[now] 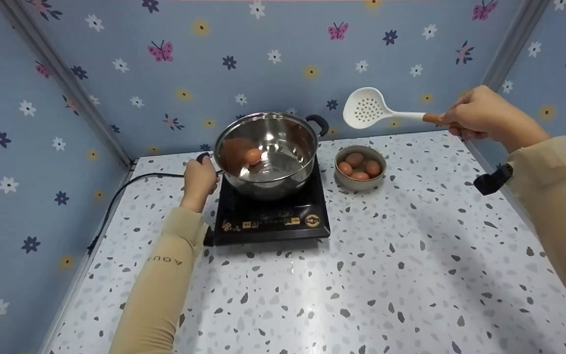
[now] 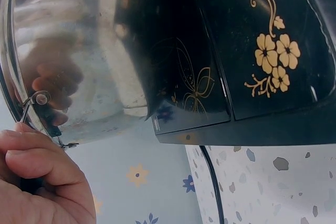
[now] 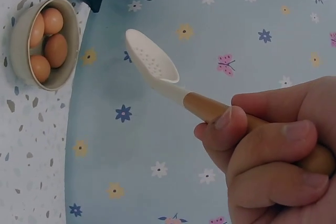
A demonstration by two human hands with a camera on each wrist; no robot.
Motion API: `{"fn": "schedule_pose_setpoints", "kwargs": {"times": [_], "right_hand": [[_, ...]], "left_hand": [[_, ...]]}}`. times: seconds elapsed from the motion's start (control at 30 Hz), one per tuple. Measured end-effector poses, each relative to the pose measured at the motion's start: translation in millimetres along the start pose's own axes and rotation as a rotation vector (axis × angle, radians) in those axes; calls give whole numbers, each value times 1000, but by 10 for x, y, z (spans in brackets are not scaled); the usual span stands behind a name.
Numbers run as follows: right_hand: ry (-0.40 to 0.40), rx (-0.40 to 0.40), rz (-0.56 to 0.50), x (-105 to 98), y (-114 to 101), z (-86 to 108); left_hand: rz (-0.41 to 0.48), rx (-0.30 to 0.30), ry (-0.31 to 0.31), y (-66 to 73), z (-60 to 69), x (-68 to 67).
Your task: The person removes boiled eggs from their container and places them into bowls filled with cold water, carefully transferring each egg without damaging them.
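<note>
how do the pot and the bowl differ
The pot is shiny metal with dark handles, while the bowl is greyish beige and shows none. The pot is clearly wider and deeper than the bowl. The pot stands on the black cooker, the bowl directly on the table. One egg shows in the pot, four eggs in the bowl. Both are round and uncovered.
</note>
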State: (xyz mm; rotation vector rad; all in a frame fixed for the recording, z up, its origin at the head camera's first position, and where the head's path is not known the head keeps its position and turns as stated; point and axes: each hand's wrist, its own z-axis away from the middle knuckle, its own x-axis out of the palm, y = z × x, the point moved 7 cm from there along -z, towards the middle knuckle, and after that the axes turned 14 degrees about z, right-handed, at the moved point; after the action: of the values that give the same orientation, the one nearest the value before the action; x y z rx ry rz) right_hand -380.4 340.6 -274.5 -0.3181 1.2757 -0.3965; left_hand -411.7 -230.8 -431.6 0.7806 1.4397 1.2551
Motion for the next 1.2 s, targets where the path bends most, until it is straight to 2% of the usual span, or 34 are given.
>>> {"fn": "schedule_pose_setpoints", "kwargs": {"times": [0.3,0.57,0.93,1.2], "right_hand": [[10,-13,-39,-12,-231,36],[27,-37,16,37,-527,61],[-9,-101,1,267,-899,-7],[-18,-133,60,423,-1116,-64]], "left_hand": [[1,3,2,25,13,-1],[19,10,11,27,16,-4],[15,22,8,-14,25,5],[37,35,7,28,35,7]]}}
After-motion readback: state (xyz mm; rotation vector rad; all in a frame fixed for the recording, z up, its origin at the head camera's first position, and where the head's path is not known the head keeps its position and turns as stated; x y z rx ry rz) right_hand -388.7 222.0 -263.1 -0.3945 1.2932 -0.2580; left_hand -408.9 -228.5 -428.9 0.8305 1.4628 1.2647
